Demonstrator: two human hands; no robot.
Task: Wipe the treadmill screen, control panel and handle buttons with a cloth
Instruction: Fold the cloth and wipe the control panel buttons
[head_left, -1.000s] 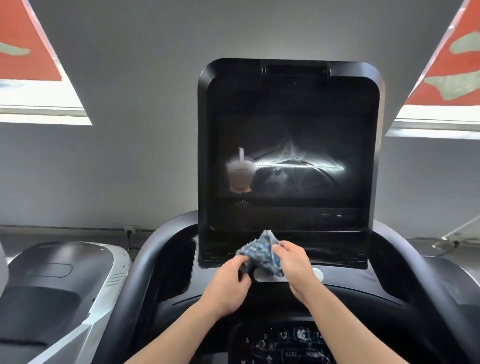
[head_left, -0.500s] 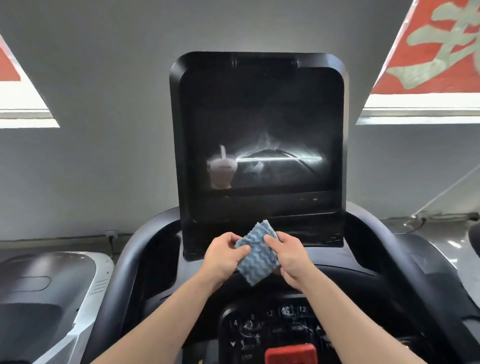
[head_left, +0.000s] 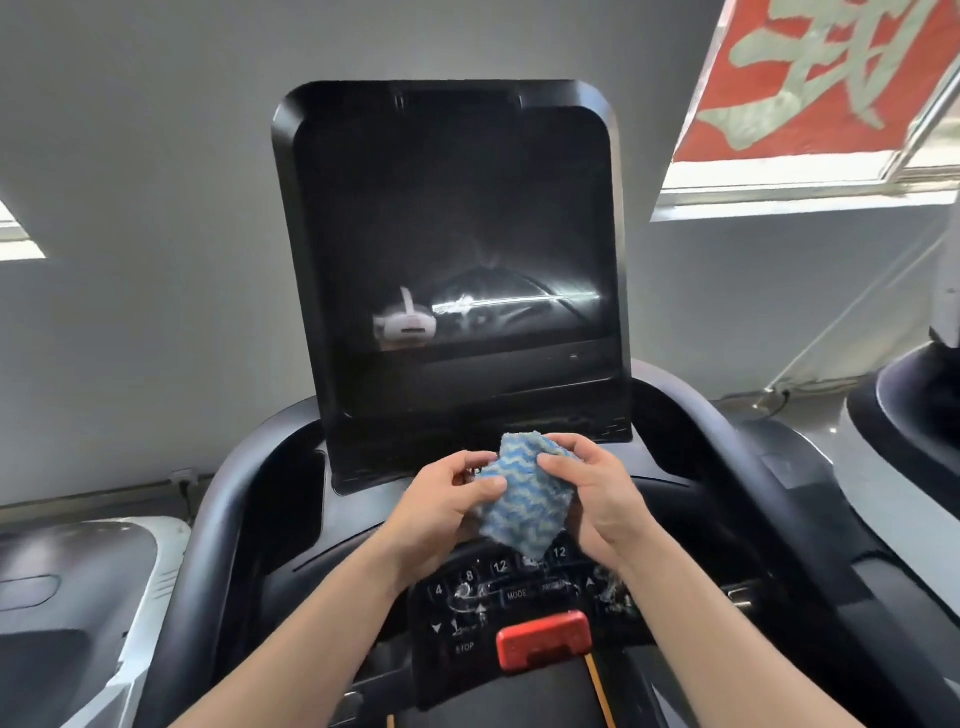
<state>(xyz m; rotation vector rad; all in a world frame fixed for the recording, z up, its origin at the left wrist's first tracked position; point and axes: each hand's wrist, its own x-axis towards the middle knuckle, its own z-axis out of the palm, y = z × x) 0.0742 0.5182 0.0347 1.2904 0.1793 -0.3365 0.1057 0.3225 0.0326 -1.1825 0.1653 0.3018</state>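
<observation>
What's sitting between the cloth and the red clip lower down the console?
In the head view, the button panel lies there: number keys, MODE and arrow keys, with streaks on it. The cloth, held by both hands, hangs just above it; the red clip sits below it.

Gym: treadmill, second machine beside it.

A plain grey wall fills the background, and daylight comes in through a window at the upper right, where a red banner with pale green characters hangs across the glass. A sliver of a second bright window shows at the left edge. Low on the left stands a neighbouring machine with a white and dark grey casing, another white and dark machine stands at the right, and a thin cable runs slantwise down the wall beside it.
</observation>
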